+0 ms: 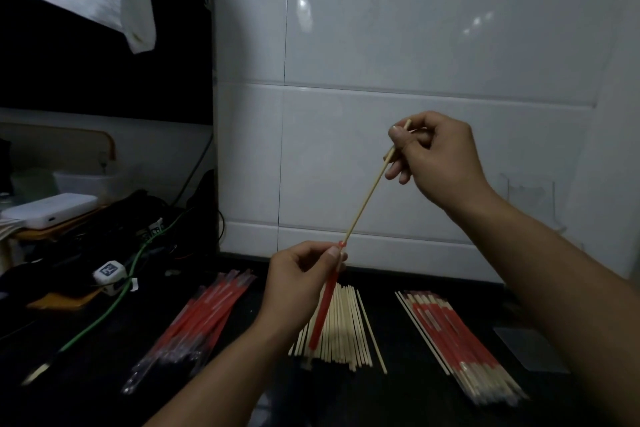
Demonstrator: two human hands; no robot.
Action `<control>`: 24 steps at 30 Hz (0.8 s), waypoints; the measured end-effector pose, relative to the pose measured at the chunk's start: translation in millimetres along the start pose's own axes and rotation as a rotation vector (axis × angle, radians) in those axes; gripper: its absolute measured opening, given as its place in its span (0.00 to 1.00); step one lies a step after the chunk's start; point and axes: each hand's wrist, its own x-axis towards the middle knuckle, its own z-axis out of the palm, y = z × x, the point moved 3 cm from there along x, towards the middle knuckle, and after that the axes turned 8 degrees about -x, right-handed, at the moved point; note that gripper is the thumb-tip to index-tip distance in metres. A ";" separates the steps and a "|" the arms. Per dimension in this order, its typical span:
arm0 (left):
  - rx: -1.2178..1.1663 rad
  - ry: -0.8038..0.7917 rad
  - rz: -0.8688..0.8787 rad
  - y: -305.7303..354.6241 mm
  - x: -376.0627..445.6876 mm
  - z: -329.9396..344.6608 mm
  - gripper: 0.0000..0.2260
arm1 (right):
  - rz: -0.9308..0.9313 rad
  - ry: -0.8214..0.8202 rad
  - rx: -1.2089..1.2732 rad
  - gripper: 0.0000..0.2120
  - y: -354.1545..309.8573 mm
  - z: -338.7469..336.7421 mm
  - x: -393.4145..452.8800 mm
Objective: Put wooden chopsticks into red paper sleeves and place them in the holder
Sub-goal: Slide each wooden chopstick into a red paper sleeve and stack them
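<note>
Pale wooden chopstick [367, 198] pinched near its top by right hand [436, 159], lower tip entered into narrow red paper sleeve [325, 302], sleeve pinched by left hand [298, 281] above loose chopstick pile [343, 329].

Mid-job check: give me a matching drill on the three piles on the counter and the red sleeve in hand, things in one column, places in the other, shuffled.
Things
1. pile of empty red sleeves
2. pile of bare chopsticks
3. pile of sleeved chopsticks
4. red sleeve being filled

Places
A. on the counter's right side, under the right forearm
B. pinched in the left hand
C. on the counter's left side, beside the green cable
D. in the middle of the counter, below the left hand

Pairs: 1-C, 2-D, 3-A, 4-B
</note>
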 end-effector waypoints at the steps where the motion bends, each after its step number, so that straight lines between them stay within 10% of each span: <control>1: -0.008 -0.003 -0.002 0.9 0.5 0.9 0.06 | 0.010 -0.024 0.012 0.05 0.2 2.5 -0.8; 10: -0.133 0.023 -0.058 2.1 2.9 3.5 0.07 | -0.108 -0.760 -0.579 0.24 12.6 35.8 -33.8; 14: -0.169 0.056 -0.087 -1.1 4.7 1.7 0.06 | -0.232 -0.414 -0.452 0.32 10.5 28.7 -37.3; 18: -0.183 0.076 -0.089 -3.6 4.7 0.9 0.06 | -0.171 -0.755 -0.515 0.26 21.6 40.4 -52.3; 24: -0.181 0.073 -0.092 -3.5 4.6 1.5 0.07 | -0.054 -0.459 -0.394 0.18 34.2 37.3 -52.3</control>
